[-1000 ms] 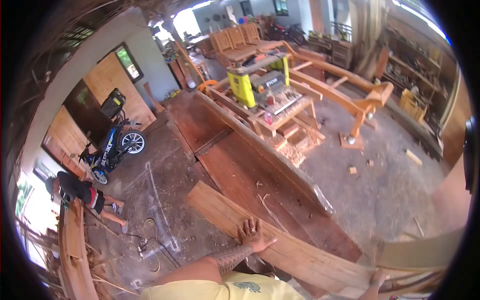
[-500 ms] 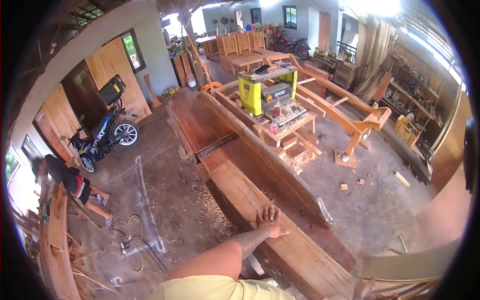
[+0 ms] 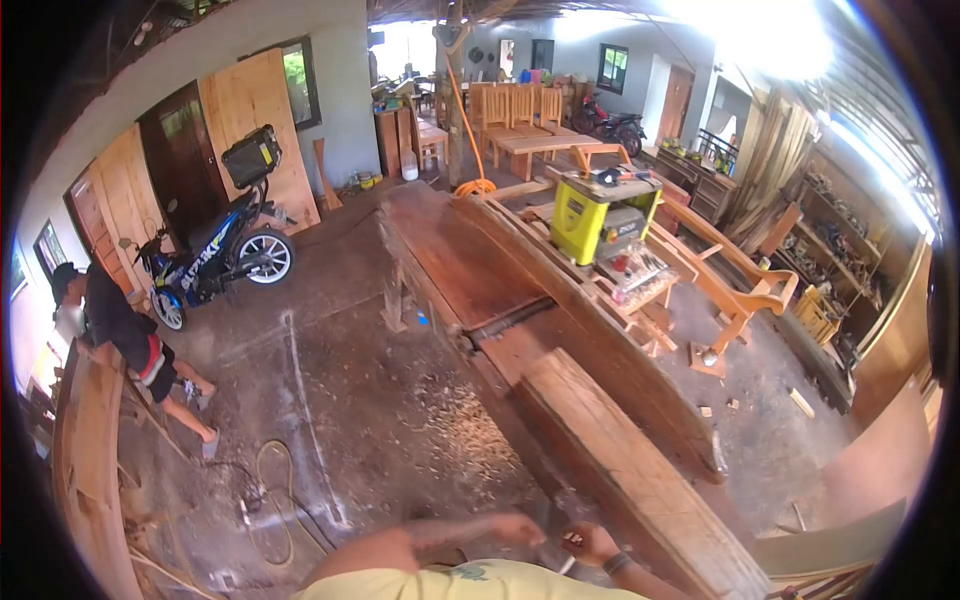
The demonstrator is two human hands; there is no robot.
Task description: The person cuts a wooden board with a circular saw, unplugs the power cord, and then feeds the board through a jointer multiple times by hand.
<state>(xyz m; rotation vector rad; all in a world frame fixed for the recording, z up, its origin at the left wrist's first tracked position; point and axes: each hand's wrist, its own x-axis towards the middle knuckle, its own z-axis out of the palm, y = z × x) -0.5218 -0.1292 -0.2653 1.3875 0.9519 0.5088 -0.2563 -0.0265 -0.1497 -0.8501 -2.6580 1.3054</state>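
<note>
A long thick wooden plank (image 3: 640, 450) lies on a jointer with long reddish-brown tables (image 3: 465, 260) and a raised fence (image 3: 600, 325) along its right side. My left hand (image 3: 518, 530) is off the plank, low in front of my body, its fingers smeared by motion. Close to it on the right, my right hand (image 3: 592, 546) has curled fingers and a dark band at the wrist; what they close on is hidden. Both hands are just left of the plank's near part.
A yellow-green planer (image 3: 600, 220) stands beyond the fence, near a wooden frame (image 3: 735, 275) with curved ends. Wood shavings (image 3: 470, 435) and a cable (image 3: 275, 490) lie on the floor. At left, a person (image 3: 135, 330) bends over boards near a motorcycle (image 3: 225, 255).
My left hand has lifted off the plank and drawn back toward my body. My right hand has come left from the plank's near end to beside it. The view has shifted.
</note>
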